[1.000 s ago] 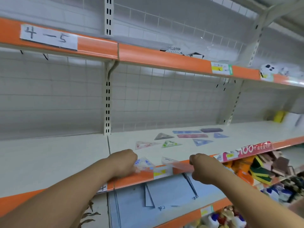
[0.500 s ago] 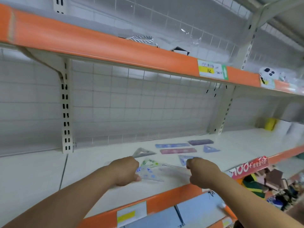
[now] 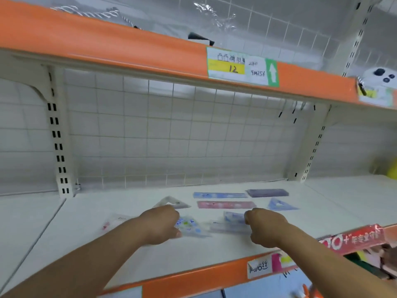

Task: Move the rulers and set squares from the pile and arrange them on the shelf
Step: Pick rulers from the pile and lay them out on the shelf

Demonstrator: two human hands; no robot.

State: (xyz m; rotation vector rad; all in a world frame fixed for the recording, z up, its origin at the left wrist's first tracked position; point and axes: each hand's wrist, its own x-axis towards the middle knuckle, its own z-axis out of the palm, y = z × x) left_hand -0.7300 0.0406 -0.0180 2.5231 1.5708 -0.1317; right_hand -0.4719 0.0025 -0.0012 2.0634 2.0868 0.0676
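My left hand (image 3: 162,225) grips a clear set square with blue and green print (image 3: 189,226) low over the white shelf (image 3: 204,248). My right hand (image 3: 265,226) grips the end of a clear ruler (image 3: 227,227), which reaches left toward the set square. Behind the hands lie a blue ruler (image 3: 219,195), a pink ruler (image 3: 225,204), a purple ruler (image 3: 267,192), a blue set square (image 3: 279,204), a grey set square (image 3: 171,202) and a pale one with red print (image 3: 117,220). Motion blur hides whether the held pieces touch the shelf.
An orange-edged upper shelf (image 3: 129,52) with a price tag (image 3: 242,68) hangs overhead. A wire grid back panel (image 3: 171,136) closes the rear. A red promo strip (image 3: 354,238) sits on the front edge at the right, goods below it. A yellow object (image 3: 393,168) stands far right.
Both hands have moved from the shelf's front edge forward over the shelf, carrying the set square and the ruler toward the pieces laid out there. The camera has moved closer.
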